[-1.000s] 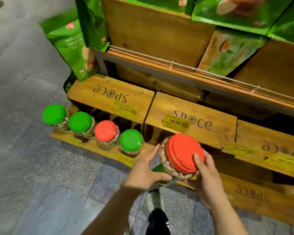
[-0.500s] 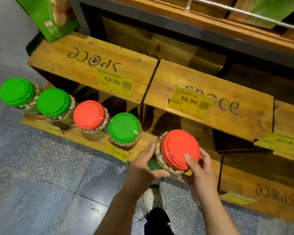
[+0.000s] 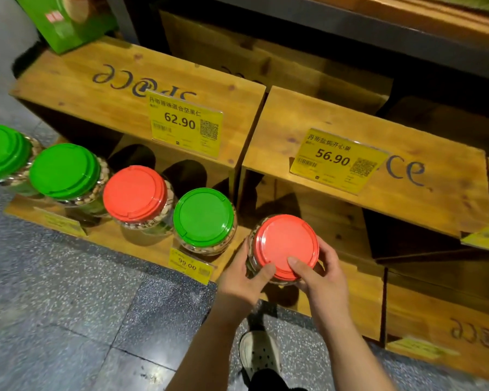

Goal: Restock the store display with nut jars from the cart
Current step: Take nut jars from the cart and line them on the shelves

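While both hands grip it, the red-lidded nut jar (image 3: 285, 246) sits at the low wooden shelf (image 3: 347, 294).
Left hand (image 3: 244, 280) and right hand (image 3: 321, 273) curl round its sides, just right of 4 jars (image 3: 203, 218).

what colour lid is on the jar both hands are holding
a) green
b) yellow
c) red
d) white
c: the jar gripped between the left hand and right hand has a red lid, like the one other red-lidded jar in the shelf row to its left.
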Demonstrator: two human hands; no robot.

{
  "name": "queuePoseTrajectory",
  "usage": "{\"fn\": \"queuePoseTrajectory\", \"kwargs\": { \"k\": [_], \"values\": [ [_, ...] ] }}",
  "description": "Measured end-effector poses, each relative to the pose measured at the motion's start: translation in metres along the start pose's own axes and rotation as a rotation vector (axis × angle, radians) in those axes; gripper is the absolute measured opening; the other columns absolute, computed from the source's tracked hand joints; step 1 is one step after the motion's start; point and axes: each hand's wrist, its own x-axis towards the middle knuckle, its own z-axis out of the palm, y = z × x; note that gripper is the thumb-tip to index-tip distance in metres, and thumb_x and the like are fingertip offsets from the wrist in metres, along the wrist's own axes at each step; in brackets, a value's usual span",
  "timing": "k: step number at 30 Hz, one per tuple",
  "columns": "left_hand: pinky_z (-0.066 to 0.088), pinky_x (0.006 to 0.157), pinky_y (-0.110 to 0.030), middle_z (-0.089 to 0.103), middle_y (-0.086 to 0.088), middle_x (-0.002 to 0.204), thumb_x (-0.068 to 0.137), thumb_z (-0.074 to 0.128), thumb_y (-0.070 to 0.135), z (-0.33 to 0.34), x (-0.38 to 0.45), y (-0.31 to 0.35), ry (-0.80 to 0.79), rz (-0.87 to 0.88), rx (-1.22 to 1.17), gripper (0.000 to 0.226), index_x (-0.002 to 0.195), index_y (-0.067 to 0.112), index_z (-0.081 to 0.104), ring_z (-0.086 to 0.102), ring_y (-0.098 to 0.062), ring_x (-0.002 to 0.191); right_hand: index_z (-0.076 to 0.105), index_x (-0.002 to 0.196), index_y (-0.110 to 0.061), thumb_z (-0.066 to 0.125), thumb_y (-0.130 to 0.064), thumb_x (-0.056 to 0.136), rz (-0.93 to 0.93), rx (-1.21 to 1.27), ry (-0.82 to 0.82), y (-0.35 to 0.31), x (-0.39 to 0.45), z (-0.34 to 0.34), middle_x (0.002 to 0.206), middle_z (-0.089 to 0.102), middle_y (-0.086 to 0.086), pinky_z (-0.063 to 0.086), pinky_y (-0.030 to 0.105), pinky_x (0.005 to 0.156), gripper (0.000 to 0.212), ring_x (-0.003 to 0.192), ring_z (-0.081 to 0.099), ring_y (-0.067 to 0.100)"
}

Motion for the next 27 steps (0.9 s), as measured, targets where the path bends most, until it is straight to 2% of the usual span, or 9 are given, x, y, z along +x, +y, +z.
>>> {"fn": "queuePoseTrajectory", "kwargs": {
  "k": [3, 6, 10, 14, 19, 24, 27],
  "values": [
    [0.039, 0.118, -0.042, 0.059, 0.028, 0.137, 0.060, 0.077, 0.082, -0.004, 0.003, -0.002, 0.030, -0.033, -0.068, 0.094, 0.143, 0.051, 0.045, 0.052, 0.001, 0.134, 0.061, 0.120, -0.054, 0.095, -0.054, 0.048, -0.006, -0.042, -0.005, 0.008, 0.004, 0.007, 0.127, 0.060, -0.015, 0.058, 0.052, 0.092, 0.079, 0.122, 0.060, 0.024],
    [0.039, 0.119, -0.043, 0.058, 0.020, 0.142, 0.066, 0.077, 0.078, -0.008, 0.003, -0.002, 0.019, -0.042, -0.083, 0.100, 0.151, 0.039, 0.041, 0.052, 0.000, 0.133, 0.062, 0.116, -0.056, 0.094, -0.059, 0.046, 0.002, -0.071, 0.008, 0.015, 0.004, 0.012, 0.127, 0.062, -0.013, 0.058, 0.052, 0.094, 0.077, 0.121, 0.061, 0.024],
    [0.037, 0.120, -0.041, 0.052, 0.018, 0.149, 0.061, 0.074, 0.083, -0.012, 0.005, -0.001, 0.002, -0.085, -0.084, 0.115, 0.157, 0.035, 0.032, 0.047, 0.000, 0.137, 0.065, 0.116, -0.051, 0.096, -0.048, 0.053, 0.010, -0.050, 0.011, 0.015, 0.006, 0.011, 0.123, 0.065, -0.013, 0.060, 0.051, 0.091, 0.071, 0.118, 0.064, 0.024],
    [0.038, 0.119, -0.045, 0.052, 0.015, 0.150, 0.068, 0.070, 0.085, -0.011, 0.009, -0.001, -0.006, -0.122, -0.031, 0.107, 0.157, 0.040, 0.031, 0.047, -0.006, 0.139, 0.063, 0.123, -0.041, 0.091, -0.034, 0.060, 0.003, -0.042, 0.011, 0.009, 0.009, 0.010, 0.122, 0.066, -0.011, 0.060, 0.050, 0.091, 0.068, 0.118, 0.064, 0.023],
    [0.038, 0.119, -0.047, 0.048, 0.013, 0.154, 0.068, 0.062, 0.092, -0.008, 0.009, 0.002, 0.020, -0.170, 0.101, 0.109, 0.158, 0.040, 0.027, 0.045, -0.009, 0.142, 0.063, 0.128, -0.046, 0.095, -0.052, 0.055, 0.026, -0.115, -0.006, 0.002, 0.012, 0.004, 0.126, 0.065, -0.014, 0.057, 0.049, 0.097, 0.080, 0.122, 0.062, 0.021],
    [0.041, 0.116, -0.047, 0.050, 0.004, 0.154, 0.064, 0.043, 0.102, -0.005, -0.020, 0.040, 0.025, -0.259, 0.342, 0.123, 0.160, 0.028, 0.025, 0.047, -0.021, 0.141, 0.041, 0.154, -0.031, 0.083, -0.040, 0.081, 0.078, -0.280, -0.003, -0.021, -0.005, 0.000, 0.152, 0.049, 0.000, 0.044, 0.047, 0.112, 0.084, 0.138, 0.047, 0.022],
    [0.034, 0.120, -0.043, 0.038, -0.008, 0.162, 0.086, 0.048, 0.080, -0.004, -0.054, 0.088, -0.009, -0.291, 0.518, 0.108, 0.163, 0.013, 0.013, 0.037, -0.029, 0.147, 0.036, 0.156, -0.027, 0.078, -0.042, 0.086, 0.135, -0.311, 0.070, -0.047, -0.037, -0.007, 0.154, 0.045, 0.009, 0.042, 0.041, 0.109, 0.082, 0.140, 0.044, 0.024]
  ]
}}
